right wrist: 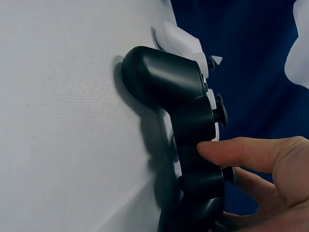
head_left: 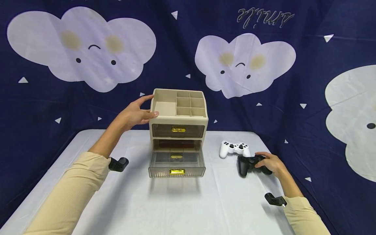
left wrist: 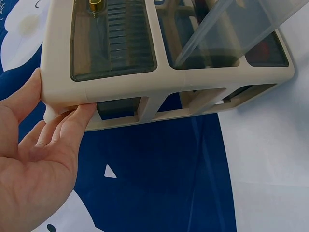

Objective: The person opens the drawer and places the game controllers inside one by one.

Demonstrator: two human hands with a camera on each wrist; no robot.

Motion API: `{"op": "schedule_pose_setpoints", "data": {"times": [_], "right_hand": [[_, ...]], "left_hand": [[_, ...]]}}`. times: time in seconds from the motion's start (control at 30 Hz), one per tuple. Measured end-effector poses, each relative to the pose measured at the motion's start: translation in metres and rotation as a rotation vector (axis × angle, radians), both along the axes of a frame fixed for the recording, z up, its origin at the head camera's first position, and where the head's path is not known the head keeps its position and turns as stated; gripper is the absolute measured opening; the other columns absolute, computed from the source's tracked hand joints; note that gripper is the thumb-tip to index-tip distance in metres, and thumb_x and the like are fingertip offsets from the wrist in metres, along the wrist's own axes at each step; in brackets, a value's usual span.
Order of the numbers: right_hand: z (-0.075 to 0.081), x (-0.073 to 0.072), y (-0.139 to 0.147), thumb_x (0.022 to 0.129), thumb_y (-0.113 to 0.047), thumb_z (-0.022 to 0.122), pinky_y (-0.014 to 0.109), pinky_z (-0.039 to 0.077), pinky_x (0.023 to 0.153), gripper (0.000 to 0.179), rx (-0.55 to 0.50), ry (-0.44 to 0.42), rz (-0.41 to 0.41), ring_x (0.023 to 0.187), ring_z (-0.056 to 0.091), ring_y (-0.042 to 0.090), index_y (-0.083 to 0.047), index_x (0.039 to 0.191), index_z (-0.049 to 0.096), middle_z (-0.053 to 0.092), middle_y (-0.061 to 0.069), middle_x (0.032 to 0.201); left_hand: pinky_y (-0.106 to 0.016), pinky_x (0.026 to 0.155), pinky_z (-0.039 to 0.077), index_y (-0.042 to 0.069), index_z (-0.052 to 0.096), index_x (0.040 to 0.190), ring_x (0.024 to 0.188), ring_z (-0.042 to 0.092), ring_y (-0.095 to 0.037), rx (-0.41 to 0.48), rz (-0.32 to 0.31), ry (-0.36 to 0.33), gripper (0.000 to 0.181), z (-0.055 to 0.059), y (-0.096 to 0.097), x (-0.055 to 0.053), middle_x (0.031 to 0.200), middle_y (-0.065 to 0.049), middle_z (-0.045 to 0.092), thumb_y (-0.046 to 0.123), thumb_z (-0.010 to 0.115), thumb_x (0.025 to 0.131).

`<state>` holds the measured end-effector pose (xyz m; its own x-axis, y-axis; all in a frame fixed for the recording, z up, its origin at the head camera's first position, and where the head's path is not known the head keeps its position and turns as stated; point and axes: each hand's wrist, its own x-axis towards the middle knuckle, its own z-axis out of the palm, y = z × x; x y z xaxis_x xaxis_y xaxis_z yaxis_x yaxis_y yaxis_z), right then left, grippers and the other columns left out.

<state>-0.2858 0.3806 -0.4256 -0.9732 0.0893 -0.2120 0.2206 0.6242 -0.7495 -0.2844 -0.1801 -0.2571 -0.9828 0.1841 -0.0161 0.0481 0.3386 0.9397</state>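
Note:
My left hand (head_left: 135,114) holds the upper left edge of a beige drawer organizer (head_left: 156,120), thumb over the top rim and fingers against the side in the left wrist view. Its top drawer (head_left: 160,131) is closed. A clear lower drawer (head_left: 192,172) with a gold handle is pulled out; something reddish shows dimly behind it. To the right, my right hand (head_left: 271,163) pinches a black game controller (head_left: 243,165) at its middle, thumb on the near side. Whether the controller is off the table is unclear. A white game controller (head_left: 224,150) lies just behind it.
The organizer's top has one large compartment and several small ones. A white cloth covers the table (head_left: 173,212). A dark blue curtain (head_left: 176,42) with clouds hangs behind and at the right. Black wrist cameras (head_left: 118,164) sit on both sleeves.

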Motion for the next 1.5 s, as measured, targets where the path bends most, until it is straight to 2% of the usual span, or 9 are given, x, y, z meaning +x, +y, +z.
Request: {"op": "schedule_pose_setpoints", "data": {"times": [0.1, 0.27, 0.47, 0.67, 1.0, 1.23, 1.5], "right_hand": [[0.0, 0.0, -0.001, 0.072, -0.005, 0.078, 0.075, 0.029, 0.108, 0.078, 0.007, 0.002, 0.003, 0.138, 0.036, 0.053, 0.0, 0.144, 0.05, 0.036, 0.034, 0.154], [-0.001, 0.001, -0.003, 0.069, -0.004, 0.08, 0.067, 0.037, 0.102, 0.076, 0.025, 0.021, 0.011, 0.129, 0.046, 0.048, 0.001, 0.141, 0.054, 0.046, 0.034, 0.147], [0.0, 0.0, -0.004, 0.07, -0.005, 0.081, 0.067, 0.038, 0.102, 0.074, 0.044, 0.025, 0.015, 0.127, 0.048, 0.048, 0.001, 0.139, 0.055, 0.048, 0.034, 0.145], [-0.002, 0.001, -0.004, 0.067, -0.006, 0.085, 0.054, 0.04, 0.101, 0.07, 0.065, 0.057, 0.054, 0.119, 0.052, 0.042, 0.005, 0.131, 0.06, 0.057, 0.032, 0.134], [0.0, 0.006, -0.004, 0.071, -0.015, 0.089, 0.052, 0.04, 0.099, 0.066, 0.086, -0.012, 0.085, 0.117, 0.049, 0.04, 0.003, 0.127, 0.058, 0.052, 0.029, 0.133], [-0.002, 0.011, -0.004, 0.07, -0.019, 0.09, 0.051, 0.04, 0.099, 0.067, 0.124, 0.026, 0.054, 0.12, 0.05, 0.04, 0.003, 0.127, 0.062, 0.053, 0.031, 0.136], [0.003, 0.016, -0.006, 0.066, -0.026, 0.093, 0.046, 0.043, 0.091, 0.066, 0.187, 0.059, 0.024, 0.114, 0.053, 0.042, 0.003, 0.121, 0.067, 0.056, 0.034, 0.132]], "left_hand": [[-0.052, 0.115, 0.041, 0.035, 0.013, 0.164, 0.142, 0.047, -0.036, 0.003, -0.002, 0.0, 0.088, 0.0, 0.0, 0.0, 0.162, -0.019, 0.035, 0.02, 0.07, 0.098], [-0.052, 0.116, 0.041, 0.034, 0.013, 0.164, 0.142, 0.048, -0.036, 0.013, -0.005, -0.007, 0.089, 0.0, -0.001, 0.0, 0.162, -0.02, 0.036, 0.019, 0.07, 0.098], [-0.052, 0.116, 0.041, 0.033, 0.013, 0.164, 0.142, 0.047, -0.036, 0.018, -0.006, -0.011, 0.09, 0.001, -0.001, 0.0, 0.162, -0.019, 0.036, 0.018, 0.071, 0.097], [-0.053, 0.116, 0.04, 0.033, 0.013, 0.164, 0.143, 0.046, -0.036, 0.021, 0.002, -0.016, 0.089, 0.001, -0.002, -0.001, 0.162, -0.02, 0.035, 0.018, 0.07, 0.097], [-0.052, 0.116, 0.04, 0.032, 0.012, 0.165, 0.142, 0.047, -0.036, 0.026, -0.003, -0.02, 0.09, 0.0, -0.003, 0.0, 0.162, -0.02, 0.035, 0.016, 0.07, 0.097], [-0.052, 0.116, 0.04, 0.033, 0.013, 0.164, 0.142, 0.047, -0.036, 0.029, -0.009, -0.02, 0.09, 0.0, -0.001, -0.001, 0.162, -0.019, 0.035, 0.016, 0.07, 0.097], [-0.052, 0.116, 0.041, 0.033, 0.013, 0.164, 0.142, 0.048, -0.036, 0.025, -0.003, -0.02, 0.09, 0.001, -0.001, -0.001, 0.162, -0.019, 0.035, 0.016, 0.071, 0.097]]}}
